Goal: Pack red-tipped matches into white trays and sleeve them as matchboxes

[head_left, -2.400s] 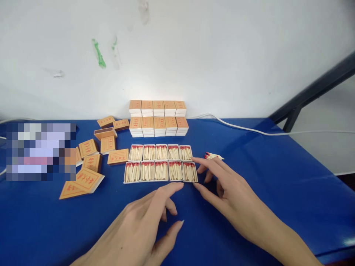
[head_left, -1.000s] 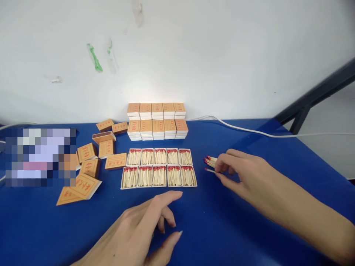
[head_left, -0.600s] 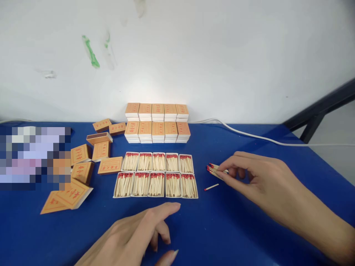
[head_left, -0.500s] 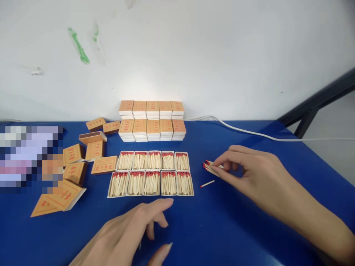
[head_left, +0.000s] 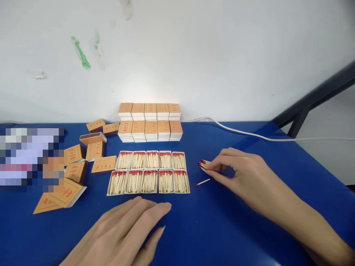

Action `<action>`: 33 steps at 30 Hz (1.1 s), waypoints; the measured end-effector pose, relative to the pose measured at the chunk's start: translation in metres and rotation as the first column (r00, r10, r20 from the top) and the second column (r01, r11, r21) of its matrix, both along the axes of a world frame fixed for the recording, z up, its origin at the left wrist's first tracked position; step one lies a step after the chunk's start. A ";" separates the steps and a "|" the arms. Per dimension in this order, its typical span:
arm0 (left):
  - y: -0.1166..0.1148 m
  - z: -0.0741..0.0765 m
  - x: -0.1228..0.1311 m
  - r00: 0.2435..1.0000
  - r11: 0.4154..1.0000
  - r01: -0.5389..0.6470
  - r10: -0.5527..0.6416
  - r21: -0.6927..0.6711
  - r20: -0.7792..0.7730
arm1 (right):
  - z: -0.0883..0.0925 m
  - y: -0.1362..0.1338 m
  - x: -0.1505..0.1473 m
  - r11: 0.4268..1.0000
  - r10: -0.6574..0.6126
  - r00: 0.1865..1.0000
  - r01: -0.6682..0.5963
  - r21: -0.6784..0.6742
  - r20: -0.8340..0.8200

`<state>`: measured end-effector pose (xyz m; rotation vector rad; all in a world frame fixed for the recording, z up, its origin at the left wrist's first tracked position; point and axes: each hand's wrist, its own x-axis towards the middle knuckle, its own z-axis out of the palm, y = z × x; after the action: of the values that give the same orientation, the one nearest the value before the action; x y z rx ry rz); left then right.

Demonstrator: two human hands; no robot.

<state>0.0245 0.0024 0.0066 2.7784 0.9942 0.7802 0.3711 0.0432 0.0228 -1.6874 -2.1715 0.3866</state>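
Note:
My right hand (head_left: 240, 171) is at the right of the table, thumb and fingertips pinched on a small bunch of matches (head_left: 203, 164). Their red heads point left; the other ends are hidden behind the fingers. A single match (head_left: 203, 182) lies on the table just in front of that bunch. To the left, two rows of open matchbox trays (head_left: 181, 193) stand side by side, filled with red-headed matches (head_left: 150, 181). My left hand (head_left: 127, 231) is in front of the near row, palm down, fingers stretched out and thumb apart, holding nothing.
Stacked matchboxes (head_left: 151, 127) stand in two rows behind the trays, near the white wall (head_left: 222, 66). Loose matchbox sleeves (head_left: 104, 164) lie scattered at left, beside a pixelated object (head_left: 30, 155). A white cable (head_left: 238, 132) crosses the blue table's (head_left: 222, 232) back right.
My left hand has turned flatter, its fingers now closer together. The view has shifted slightly. My right hand keeps its pinch at the bunch of matches.

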 end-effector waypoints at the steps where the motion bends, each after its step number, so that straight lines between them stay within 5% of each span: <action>1: 0.002 0.002 0.002 1.000 0.999 0.023 -0.023 0.035 -0.002 | 0.001 0.000 0.000 1.000 -0.005 1.000 0.005 -0.020 -0.007; 5: 0.003 0.002 0.006 0.999 0.998 0.032 -0.033 0.054 0.006 | 0.005 0.000 -0.002 0.990 -0.030 0.998 0.022 -0.141 -0.049; 10: -0.006 -0.016 -0.005 0.997 0.993 0.081 -0.080 0.081 -0.025 | 0.007 -0.002 -0.005 0.974 -0.020 0.996 -0.001 -0.228 -0.090; 19: -0.010 -0.031 -0.013 0.997 0.988 0.074 -0.070 0.135 -0.037 | 0.015 -0.006 -0.016 0.927 0.173 0.972 -0.216 -0.306 -0.162; 28: 0.001 -0.007 0.005 0.999 0.995 0.051 -0.052 0.081 0.013 | 0.008 -0.016 -0.028 0.961 0.166 0.985 -0.170 -0.217 -0.039; 33: 0.008 0.011 0.009 0.996 0.988 0.083 -0.081 0.128 -0.025 | 0.013 -0.018 -0.029 0.945 0.110 0.993 -0.115 -0.306 -0.033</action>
<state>0.0339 0.0105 0.0176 2.9203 0.8549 0.8351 0.3419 0.0253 0.0361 -1.7082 -2.2972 0.8050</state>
